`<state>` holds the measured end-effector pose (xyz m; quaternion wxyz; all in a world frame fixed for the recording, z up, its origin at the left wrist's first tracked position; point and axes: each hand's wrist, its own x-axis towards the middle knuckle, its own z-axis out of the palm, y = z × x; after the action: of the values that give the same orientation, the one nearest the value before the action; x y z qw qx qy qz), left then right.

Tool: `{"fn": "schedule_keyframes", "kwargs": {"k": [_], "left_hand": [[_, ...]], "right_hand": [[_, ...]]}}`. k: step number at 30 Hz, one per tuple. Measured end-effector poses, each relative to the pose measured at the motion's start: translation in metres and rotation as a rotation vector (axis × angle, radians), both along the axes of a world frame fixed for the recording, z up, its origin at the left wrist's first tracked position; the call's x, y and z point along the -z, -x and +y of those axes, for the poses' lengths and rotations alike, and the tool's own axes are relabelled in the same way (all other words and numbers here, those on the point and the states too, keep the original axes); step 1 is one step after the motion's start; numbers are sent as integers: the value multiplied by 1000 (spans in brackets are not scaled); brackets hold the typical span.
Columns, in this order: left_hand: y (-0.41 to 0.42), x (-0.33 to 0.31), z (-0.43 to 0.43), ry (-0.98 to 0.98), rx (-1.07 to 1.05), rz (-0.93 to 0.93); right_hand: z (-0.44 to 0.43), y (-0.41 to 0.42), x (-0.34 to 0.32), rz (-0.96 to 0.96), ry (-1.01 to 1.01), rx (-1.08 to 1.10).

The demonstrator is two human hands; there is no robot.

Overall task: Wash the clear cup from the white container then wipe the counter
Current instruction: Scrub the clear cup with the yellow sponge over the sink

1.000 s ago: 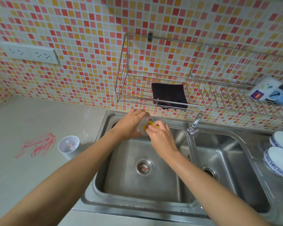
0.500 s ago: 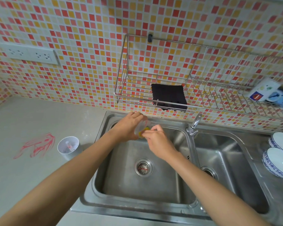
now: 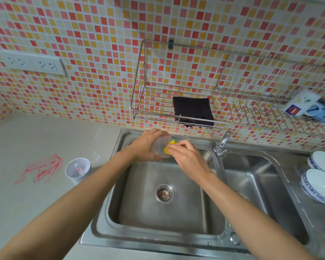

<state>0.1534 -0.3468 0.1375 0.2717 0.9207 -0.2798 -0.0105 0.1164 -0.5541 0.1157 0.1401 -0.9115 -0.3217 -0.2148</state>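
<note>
Right hand (image 3: 188,158) has shifted slightly; I see it pinching a yellow foam sponge (image 3: 169,146) at the clear plastic cup (image 3: 159,149), which the left hand (image 3: 148,145) grips.

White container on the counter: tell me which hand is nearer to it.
Left. The left hand, holding the clear cup over the sink, is right of the white container; the right hand, pinching a yellow sponge at the cup, is farther right.

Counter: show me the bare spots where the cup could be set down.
Bare counter lies between the tiled wall, the red scribble and the sink. The rack is free left of the black cloth. Crowded: the bowls at the right, the white container beside the scribble.
</note>
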Motion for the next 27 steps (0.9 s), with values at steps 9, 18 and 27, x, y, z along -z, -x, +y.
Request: {"fn": "schedule_keyframes", "kwargs": {"k": [9, 18, 27], "left_hand": [[2, 3, -6, 141, -91, -122], [-2, -2, -3, -57, -63, -175], [0, -4, -1, -40, -4, -178]], "right_hand": [[16, 2, -10, -4, -105, 7], [20, -7, -24, 228, 26, 33], [30, 4, -7, 347, -175, 80]]}}
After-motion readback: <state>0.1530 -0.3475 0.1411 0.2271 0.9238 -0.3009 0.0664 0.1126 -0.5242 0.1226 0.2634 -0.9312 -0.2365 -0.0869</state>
